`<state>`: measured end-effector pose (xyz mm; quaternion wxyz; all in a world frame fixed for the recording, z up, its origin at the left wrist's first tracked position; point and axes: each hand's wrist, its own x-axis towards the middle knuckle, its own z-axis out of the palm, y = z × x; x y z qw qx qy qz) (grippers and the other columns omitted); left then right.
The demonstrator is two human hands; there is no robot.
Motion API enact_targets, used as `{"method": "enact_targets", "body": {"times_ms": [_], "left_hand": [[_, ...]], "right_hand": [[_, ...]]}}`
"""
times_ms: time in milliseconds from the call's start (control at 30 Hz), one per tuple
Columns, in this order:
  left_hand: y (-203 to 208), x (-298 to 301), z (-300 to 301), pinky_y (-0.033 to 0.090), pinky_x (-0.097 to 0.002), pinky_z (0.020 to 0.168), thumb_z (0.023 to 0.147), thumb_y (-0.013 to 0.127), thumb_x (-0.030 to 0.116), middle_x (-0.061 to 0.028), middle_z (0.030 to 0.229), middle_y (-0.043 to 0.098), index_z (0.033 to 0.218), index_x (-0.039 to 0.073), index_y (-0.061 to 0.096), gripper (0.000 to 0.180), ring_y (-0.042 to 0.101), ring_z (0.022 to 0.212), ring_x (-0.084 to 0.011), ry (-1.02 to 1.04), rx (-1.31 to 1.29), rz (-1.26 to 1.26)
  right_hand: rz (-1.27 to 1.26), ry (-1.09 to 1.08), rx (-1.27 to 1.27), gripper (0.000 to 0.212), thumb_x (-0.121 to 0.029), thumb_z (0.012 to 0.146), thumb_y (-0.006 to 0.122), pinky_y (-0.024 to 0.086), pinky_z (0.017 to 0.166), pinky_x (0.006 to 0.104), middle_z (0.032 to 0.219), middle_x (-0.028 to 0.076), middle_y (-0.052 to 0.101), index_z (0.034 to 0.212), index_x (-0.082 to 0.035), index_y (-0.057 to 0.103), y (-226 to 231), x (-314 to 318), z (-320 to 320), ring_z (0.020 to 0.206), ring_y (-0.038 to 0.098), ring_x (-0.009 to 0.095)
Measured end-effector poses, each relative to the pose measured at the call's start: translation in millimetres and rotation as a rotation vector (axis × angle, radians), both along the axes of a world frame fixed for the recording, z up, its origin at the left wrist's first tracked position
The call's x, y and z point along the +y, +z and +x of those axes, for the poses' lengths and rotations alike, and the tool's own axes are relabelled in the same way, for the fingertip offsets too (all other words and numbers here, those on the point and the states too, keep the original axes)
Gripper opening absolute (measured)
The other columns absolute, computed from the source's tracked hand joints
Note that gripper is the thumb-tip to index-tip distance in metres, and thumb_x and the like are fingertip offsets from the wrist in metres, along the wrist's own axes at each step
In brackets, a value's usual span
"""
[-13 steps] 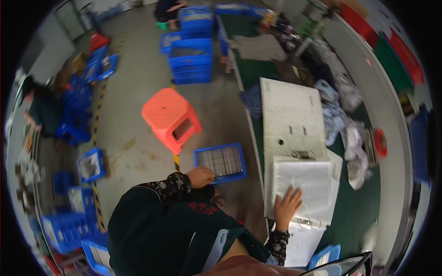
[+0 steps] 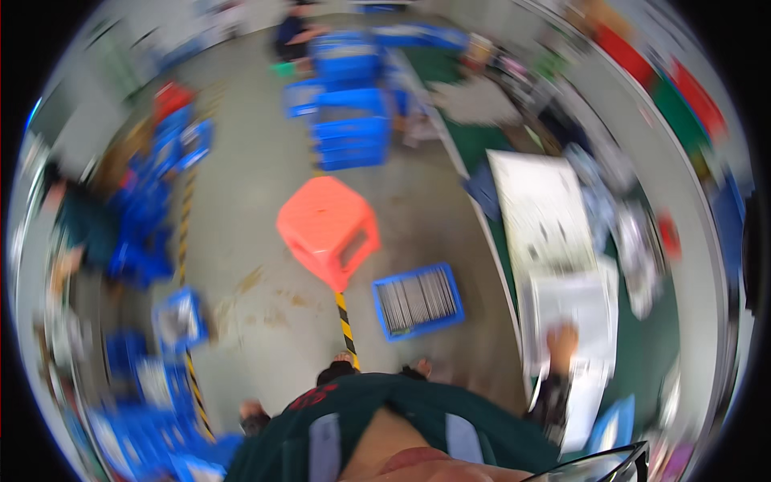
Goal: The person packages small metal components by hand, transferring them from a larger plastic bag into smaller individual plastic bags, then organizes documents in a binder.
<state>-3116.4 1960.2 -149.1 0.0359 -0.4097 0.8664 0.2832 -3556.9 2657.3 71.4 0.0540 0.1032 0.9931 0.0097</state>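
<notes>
An open white ring binder (image 2: 536, 197) lies on the green-topped bench (image 2: 642, 345) to my right, with clear plastic sleeves (image 2: 572, 301) over its lower part. My right hand (image 2: 562, 341) is over these sleeves, palm down. Motion smears its fingers, and whether it grips a sleeve does not show. Low at the left, beside my body, my left hand (image 2: 251, 410) hangs away from the bench. It is small and blurred, with nothing visible in it.
A red plastic stool (image 2: 328, 221) stands ahead on the floor. Right of it sits a blue crate (image 2: 385, 321) of thin upright plates. Stacked blue crates (image 2: 351, 132) stand farther off. Clothes and plastic bags line the bench's far side. Two people are at the left and back.
My left hand has moved from near the crate back to my left side. My right hand stays over the sleeves, its fingers less spread. The whole view has shifted and blurred.
</notes>
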Motion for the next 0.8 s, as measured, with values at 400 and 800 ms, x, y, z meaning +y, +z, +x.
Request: {"method": "enact_targets", "body": {"times_ms": [400, 800], "left_hand": [[99.2, -4.5, -160.6, 0.043, -0.0261, 0.047, 0.075, 0.058, 0.015, -0.0058, 0.056, 0.055, 0.073, 0.005, 0.052, 0.012, 0.054, 0.053, -0.0133, 0.203, 0.306, 0.444], [-31.9, 116.9, -186.6, 0.047, -0.0317, 0.054, 0.071, 0.061, 0.020, -0.0076, 0.059, 0.060, 0.072, 0.005, 0.054, 0.016, 0.059, 0.056, -0.0180, -0.071, -0.032, 0.060]], "right_hand": [[-0.048, 0.094, 0.191, 0.059, -0.029, 0.075, 0.061, 0.042, 0.085, 0.0455, 0.118, 0.015, 0.044, 0.126, -0.011, 0.038, 59.7, -170.3, -162.9, 0.114, 0.041, 0.030], [0.354, 0.183, 0.213, 0.069, -0.013, 0.077, 0.055, 0.054, 0.054, 0.0428, 0.136, 0.023, 0.029, 0.138, -0.014, 0.022, -39.1, -124.9, -348.6, 0.112, 0.045, 0.039]]}}
